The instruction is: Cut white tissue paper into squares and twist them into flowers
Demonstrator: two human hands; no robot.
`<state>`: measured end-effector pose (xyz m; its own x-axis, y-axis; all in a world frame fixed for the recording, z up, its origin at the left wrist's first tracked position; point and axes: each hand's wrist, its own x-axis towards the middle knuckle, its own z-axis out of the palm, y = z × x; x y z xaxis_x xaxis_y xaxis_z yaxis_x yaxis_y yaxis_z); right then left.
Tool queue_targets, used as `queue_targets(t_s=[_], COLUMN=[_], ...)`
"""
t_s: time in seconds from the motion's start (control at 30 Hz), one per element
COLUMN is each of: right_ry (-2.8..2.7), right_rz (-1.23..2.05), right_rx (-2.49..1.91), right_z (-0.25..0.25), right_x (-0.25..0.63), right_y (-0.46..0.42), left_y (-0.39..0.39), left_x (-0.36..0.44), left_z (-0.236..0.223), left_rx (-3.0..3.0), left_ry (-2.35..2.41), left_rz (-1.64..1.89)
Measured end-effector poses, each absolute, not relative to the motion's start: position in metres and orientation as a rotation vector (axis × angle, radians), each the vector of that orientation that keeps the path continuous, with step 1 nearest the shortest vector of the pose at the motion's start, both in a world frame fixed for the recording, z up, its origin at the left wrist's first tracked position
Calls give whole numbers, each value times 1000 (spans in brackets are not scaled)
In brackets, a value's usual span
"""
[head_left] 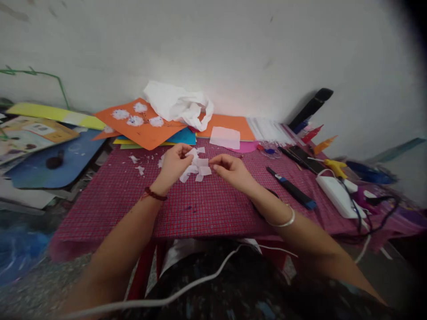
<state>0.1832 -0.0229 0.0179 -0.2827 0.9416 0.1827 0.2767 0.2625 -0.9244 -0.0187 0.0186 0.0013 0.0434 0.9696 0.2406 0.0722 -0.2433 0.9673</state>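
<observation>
Several small squares of thin white paper (202,162) lie overlapping in a loose pile on the checked red tablecloth (200,220). My left hand (175,163) is at the pile's left side, thumb and fingers closed together over the paper. At the right edge of the pile, my right hand (233,172) is curled, with thumb and forefinger tips pinched close to the squares. Whether either pinch holds a square is too small to tell. Torn white scraps (140,170) are scattered left of my left hand.
Behind lie an orange sheet (140,135) with white puffs, crumpled white material (176,104), a pale pink paper (225,138) and white sticks (268,131). To the right are a box cutter (292,189), a yellow glue gun (336,168) and a white power strip (340,195) with cables.
</observation>
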Motion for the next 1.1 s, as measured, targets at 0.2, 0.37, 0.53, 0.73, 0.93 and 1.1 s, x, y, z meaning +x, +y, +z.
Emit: queue_targets(t_s=[0.2, 0.37, 0.53, 0.73, 0.93, 1.1], right_ry=[-1459, -1214, -1051, -926, -949, -980], right_rz=[1240, 1504, 1722, 1829, 1799, 1779], right_rx=[-1116, -1035, -933, -891, -871, -891], right_z=[3, -9, -10, -11, -8, -4], right_x=[142, 148, 156, 156, 159, 158], right_y=[14, 19, 17, 17, 16, 12], left_y=[19, 14, 8, 8, 10, 13], left_x=[-14, -12, -11, -13, -17, -16], left_z=[-6, 1, 7, 8, 11, 5], left_rx=[1621, 1326, 1257, 1343, 1232, 1274], left_ry=[1163, 886, 850, 992, 964, 990], left_rz=[1274, 1130, 1095, 1065, 1123, 1060])
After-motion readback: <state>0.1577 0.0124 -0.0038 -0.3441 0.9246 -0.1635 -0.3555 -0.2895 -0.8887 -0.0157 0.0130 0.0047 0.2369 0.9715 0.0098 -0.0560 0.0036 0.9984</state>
